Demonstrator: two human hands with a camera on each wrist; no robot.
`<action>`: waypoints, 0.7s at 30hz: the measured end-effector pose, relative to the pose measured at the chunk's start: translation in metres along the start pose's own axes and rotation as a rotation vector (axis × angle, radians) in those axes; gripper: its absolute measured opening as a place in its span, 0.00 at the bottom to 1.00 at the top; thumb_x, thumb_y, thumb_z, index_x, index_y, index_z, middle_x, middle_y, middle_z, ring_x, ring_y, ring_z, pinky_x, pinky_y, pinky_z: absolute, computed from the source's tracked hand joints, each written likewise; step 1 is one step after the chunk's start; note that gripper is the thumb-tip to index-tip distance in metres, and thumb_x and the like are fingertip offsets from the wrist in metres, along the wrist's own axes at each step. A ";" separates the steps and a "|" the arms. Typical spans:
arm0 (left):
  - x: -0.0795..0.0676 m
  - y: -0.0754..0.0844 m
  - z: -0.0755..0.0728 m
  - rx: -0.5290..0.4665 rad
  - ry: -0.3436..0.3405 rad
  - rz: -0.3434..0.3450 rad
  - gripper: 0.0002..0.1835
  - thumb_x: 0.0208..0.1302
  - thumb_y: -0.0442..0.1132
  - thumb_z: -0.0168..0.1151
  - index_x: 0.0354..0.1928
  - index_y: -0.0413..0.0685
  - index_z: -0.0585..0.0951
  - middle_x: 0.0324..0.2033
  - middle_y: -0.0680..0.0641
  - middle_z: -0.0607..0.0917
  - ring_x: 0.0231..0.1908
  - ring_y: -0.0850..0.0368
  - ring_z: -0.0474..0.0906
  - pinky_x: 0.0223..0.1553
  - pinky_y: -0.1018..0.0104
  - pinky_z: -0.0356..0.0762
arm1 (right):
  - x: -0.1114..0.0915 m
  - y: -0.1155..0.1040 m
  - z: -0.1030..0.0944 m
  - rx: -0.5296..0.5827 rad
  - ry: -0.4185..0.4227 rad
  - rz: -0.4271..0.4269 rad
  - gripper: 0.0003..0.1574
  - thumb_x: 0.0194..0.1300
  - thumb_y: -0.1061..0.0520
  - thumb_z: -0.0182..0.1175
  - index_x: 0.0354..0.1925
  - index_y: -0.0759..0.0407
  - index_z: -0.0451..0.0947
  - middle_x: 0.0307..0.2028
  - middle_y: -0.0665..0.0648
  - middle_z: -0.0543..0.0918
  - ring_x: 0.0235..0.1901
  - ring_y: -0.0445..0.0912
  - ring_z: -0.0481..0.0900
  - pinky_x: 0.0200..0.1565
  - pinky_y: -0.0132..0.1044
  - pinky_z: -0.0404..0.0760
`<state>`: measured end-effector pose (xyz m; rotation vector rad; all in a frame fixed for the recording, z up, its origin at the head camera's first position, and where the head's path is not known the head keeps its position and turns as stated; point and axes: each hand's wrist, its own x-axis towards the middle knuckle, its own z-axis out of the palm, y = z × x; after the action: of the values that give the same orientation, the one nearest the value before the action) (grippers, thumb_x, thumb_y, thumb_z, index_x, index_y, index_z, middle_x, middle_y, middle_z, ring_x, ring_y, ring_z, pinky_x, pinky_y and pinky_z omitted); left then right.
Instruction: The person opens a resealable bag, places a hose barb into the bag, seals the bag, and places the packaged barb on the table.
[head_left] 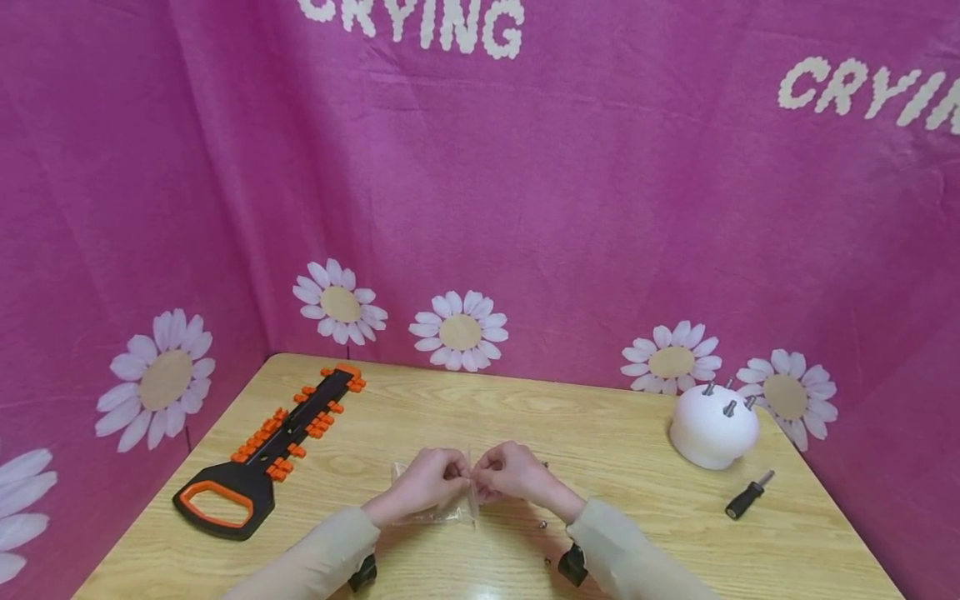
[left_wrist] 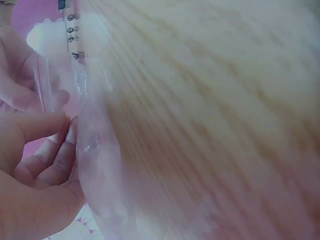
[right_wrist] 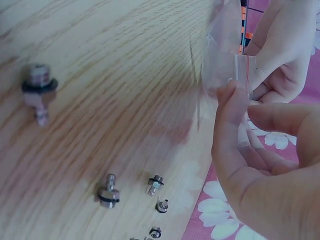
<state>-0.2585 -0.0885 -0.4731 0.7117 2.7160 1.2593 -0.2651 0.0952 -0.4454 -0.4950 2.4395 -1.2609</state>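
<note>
A clear plastic zip bag (head_left: 452, 510) is held upright between both hands just above the table. My left hand (head_left: 431, 482) pinches it near its top between thumb and fingers; the bag (left_wrist: 97, 160) hangs beside those fingers in the left wrist view. From the other side my right hand (head_left: 517, 475) pinches the zip edge, thumb and forefinger close together at the strip (right_wrist: 244, 70) with its red line. Several small metal fittings with black rings lie on the wood by my right hand, among them one fitting (right_wrist: 108, 192) near the middle of the right wrist view.
On the left lies a black and orange rack (head_left: 288, 433) with a loop handle and many orange clips. A white rounded object (head_left: 712, 429) with metal posts on top stands at the back right. In front of it lies a black-handled screwdriver (head_left: 746, 498). Pink cloth (head_left: 562, 208) hangs behind the table.
</note>
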 end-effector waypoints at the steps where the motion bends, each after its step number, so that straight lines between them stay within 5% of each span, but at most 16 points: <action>1: 0.000 0.000 0.000 -0.004 -0.002 -0.001 0.03 0.62 0.29 0.63 0.31 0.42 0.82 0.27 0.48 0.85 0.27 0.65 0.72 0.29 0.76 0.70 | 0.000 0.001 0.000 0.005 0.001 0.002 0.10 0.68 0.61 0.59 0.37 0.68 0.84 0.30 0.60 0.88 0.27 0.45 0.87 0.31 0.36 0.85; 13: -0.001 0.002 -0.001 0.040 -0.003 -0.038 0.12 0.74 0.42 0.54 0.36 0.44 0.83 0.26 0.50 0.83 0.24 0.65 0.68 0.28 0.74 0.66 | 0.002 0.005 0.004 -0.002 0.048 -0.012 0.08 0.66 0.62 0.61 0.35 0.68 0.84 0.26 0.58 0.88 0.24 0.42 0.86 0.30 0.35 0.85; 21: -0.002 0.002 0.000 0.021 0.009 -0.019 0.07 0.68 0.36 0.58 0.34 0.43 0.83 0.29 0.50 0.85 0.28 0.65 0.72 0.31 0.74 0.71 | 0.001 0.005 0.004 -0.010 0.052 -0.023 0.08 0.66 0.62 0.62 0.35 0.67 0.84 0.27 0.59 0.88 0.24 0.43 0.86 0.29 0.35 0.84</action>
<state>-0.2565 -0.0882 -0.4719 0.6820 2.7403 1.2347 -0.2646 0.0943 -0.4517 -0.4997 2.4912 -1.2870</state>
